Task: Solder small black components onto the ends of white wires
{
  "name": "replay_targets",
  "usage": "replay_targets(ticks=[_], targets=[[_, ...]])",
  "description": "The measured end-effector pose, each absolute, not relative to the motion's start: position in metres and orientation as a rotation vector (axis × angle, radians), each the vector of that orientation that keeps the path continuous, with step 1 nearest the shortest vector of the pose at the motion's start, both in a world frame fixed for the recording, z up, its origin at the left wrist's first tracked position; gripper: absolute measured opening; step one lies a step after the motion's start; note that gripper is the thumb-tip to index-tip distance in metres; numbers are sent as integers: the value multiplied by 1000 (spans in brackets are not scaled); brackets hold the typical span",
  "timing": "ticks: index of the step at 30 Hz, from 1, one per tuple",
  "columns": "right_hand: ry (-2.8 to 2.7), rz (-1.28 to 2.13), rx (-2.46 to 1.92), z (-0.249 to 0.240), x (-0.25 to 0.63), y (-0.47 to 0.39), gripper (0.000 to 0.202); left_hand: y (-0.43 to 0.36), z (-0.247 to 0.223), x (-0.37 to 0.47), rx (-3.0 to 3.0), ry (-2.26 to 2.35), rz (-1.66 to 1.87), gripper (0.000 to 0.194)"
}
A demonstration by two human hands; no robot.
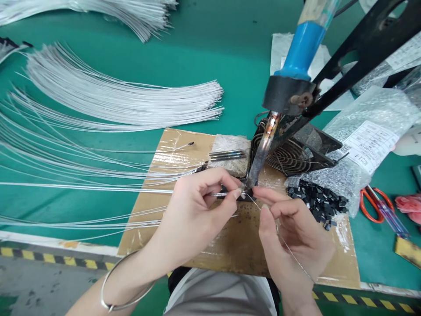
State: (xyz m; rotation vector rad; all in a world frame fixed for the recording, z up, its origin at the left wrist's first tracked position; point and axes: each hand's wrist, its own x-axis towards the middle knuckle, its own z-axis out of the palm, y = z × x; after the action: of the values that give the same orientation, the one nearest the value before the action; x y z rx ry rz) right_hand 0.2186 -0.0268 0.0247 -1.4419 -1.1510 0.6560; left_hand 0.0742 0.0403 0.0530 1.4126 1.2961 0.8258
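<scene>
My left hand (194, 206) pinches the end of a thin white wire (98, 189) that runs in from the left. The wire's tip meets the point of a fixed soldering iron (263, 153) with a blue handle (304, 44), held in a black stand (355, 66). Just right of the tip, my right hand (289, 237) pinches a fine strand of solder wire (289, 250) that trails down over the palm. Both hands work over a taped cardboard sheet (230, 250). A small dark part sits at the iron's tip, mostly hidden by my fingers.
Bundles of white wires (115, 96) fan across the green table (213, 48). A pile of small black parts (315, 202) spills from a plastic bag (365, 145). Finished wire ends lie on a pad (230, 154). Red-handled scissors (371, 204) lie at the right. A black fan (292, 153) stands behind the iron.
</scene>
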Motion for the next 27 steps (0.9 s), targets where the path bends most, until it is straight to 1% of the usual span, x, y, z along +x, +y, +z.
replay_targets(ticks=[20,27], targets=[[-1156,656,-1455,26,219,-26,18,40,49,77,1401,1272,843,12],[-1169,656,-1434,25,221,-27,18,40,54,75,1414,1278,826,13]])
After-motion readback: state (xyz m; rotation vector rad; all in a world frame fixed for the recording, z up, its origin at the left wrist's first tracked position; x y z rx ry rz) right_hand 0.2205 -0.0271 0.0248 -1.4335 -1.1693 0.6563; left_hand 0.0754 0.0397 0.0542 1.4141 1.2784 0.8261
